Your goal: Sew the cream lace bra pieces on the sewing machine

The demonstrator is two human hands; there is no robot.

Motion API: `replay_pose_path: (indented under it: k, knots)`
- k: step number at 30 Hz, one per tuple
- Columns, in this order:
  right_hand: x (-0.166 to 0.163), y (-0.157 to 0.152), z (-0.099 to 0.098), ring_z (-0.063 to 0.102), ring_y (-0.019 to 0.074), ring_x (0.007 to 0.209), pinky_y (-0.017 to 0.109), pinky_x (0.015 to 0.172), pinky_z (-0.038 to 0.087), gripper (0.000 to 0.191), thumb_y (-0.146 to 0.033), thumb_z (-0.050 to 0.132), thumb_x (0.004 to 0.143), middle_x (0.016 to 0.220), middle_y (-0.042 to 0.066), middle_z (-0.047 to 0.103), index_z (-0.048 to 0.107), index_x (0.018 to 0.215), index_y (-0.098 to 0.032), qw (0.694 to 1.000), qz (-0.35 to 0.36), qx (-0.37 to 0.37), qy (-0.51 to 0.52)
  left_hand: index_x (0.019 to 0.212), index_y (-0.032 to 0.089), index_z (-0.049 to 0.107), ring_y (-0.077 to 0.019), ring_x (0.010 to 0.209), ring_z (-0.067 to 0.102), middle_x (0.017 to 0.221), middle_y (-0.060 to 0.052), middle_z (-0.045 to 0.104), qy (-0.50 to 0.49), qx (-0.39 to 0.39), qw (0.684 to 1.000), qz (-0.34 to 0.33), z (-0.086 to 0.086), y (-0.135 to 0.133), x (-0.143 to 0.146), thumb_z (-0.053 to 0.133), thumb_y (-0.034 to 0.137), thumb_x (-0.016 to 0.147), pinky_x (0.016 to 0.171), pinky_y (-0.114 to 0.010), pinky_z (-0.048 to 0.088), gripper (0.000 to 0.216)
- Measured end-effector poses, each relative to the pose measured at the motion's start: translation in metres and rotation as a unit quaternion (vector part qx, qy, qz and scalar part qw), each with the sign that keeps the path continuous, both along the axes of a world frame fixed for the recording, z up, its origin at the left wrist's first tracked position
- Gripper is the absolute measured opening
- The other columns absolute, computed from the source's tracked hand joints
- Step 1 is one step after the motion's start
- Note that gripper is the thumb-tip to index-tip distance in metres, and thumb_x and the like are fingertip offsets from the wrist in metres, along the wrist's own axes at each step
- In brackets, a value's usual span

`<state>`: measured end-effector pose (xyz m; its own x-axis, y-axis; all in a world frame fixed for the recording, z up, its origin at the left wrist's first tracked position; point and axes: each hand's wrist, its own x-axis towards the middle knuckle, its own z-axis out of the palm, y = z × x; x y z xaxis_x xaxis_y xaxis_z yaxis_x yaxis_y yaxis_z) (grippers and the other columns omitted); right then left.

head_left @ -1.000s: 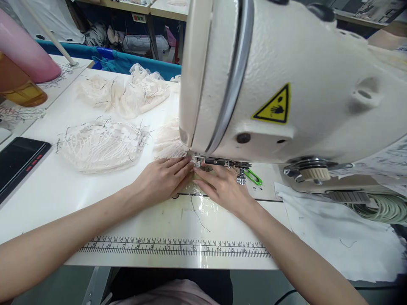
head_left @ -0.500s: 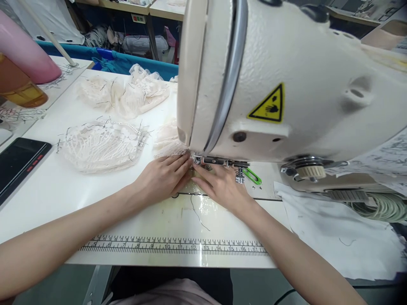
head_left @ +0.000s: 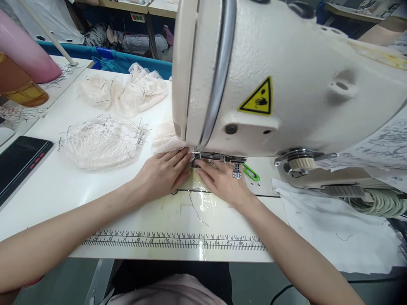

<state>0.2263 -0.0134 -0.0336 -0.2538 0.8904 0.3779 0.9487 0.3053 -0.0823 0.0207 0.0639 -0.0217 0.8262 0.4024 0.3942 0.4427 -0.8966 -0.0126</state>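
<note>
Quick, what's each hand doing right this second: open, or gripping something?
Left hand: open, palm down, fingertips at the edge of the lace piece.
Right hand: open, fingers extended, partly hidden by the metal bar.

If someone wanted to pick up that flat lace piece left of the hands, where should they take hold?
I'd probably pinch the near edge of the lace piece, coming from the near side. It lies spread low on the table, looks thin and soft, and that edge shows no loose ends, whereas dark threads stick out around its other sides. The left hand is nearest.
</note>
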Motion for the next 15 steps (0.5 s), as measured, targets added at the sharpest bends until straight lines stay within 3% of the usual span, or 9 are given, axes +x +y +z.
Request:
replay_pose_path:
  k: [5, 8, 12, 15]
  knots:
    - [0.006, 0.006, 0.003, 0.066, 0.0211, 0.074, 0.036, 0.071, 0.047, 0.038, -0.046, 0.044, 0.1, 0.085, 0.006, 0.074, 0.074, 0.102, -0.022, 0.99, -0.086, -0.036, 0.102, 0.129, 0.012, 0.063, -0.0289, 0.118, 0.063, 0.124, -0.014, 0.068, 0.014, -0.009, 1.0, 0.006, 0.0, -0.001, -0.002, 0.042, 0.032, 0.102, 0.096, -0.043, 0.056, 0.039]
    - [0.008, 0.009, 0.006, 0.066, 0.0211, 0.075, 0.035, 0.069, 0.047, 0.038, -0.046, 0.045, 0.099, 0.085, 0.006, 0.075, 0.074, 0.102, -0.021, 0.986, -0.088, -0.048, 0.134, 0.139, 0.011, 0.053, -0.0279, 0.132, 0.053, 0.14, -0.013, 0.055, 0.049, -0.015, 0.998, -0.041, 0.005, -0.016, -0.006, 0.039, 0.034, 0.104, 0.107, -0.044, 0.049, 0.045]
    - [0.008, 0.011, 0.006, 0.068, 0.0209, 0.091, 0.034, 0.08, 0.048, 0.034, -0.04, 0.045, 0.1, 0.094, 0.005, 0.076, 0.073, 0.104, -0.022, 0.987, -0.066, -0.041, 0.14, 0.15, 0.004, 0.034, -0.0315, 0.148, 0.026, 0.157, -0.018, 0.029, 0.111, -0.083, 0.979, -0.147, 0.01, -0.065, -0.006, 0.032, 0.059, 0.101, 0.119, -0.048, 0.033, 0.074]
    - [0.009, 0.011, 0.004, 0.067, 0.0217, 0.098, 0.036, 0.086, 0.048, 0.029, -0.037, 0.048, 0.099, 0.1, 0.004, 0.076, 0.074, 0.102, -0.024, 0.988, -0.049, -0.028, 0.144, 0.15, 0.005, 0.037, -0.0294, 0.15, 0.02, 0.158, -0.015, 0.031, 0.123, -0.115, 0.96, -0.225, 0.008, -0.114, 0.009, 0.038, 0.067, 0.095, 0.123, -0.044, 0.025, 0.082]
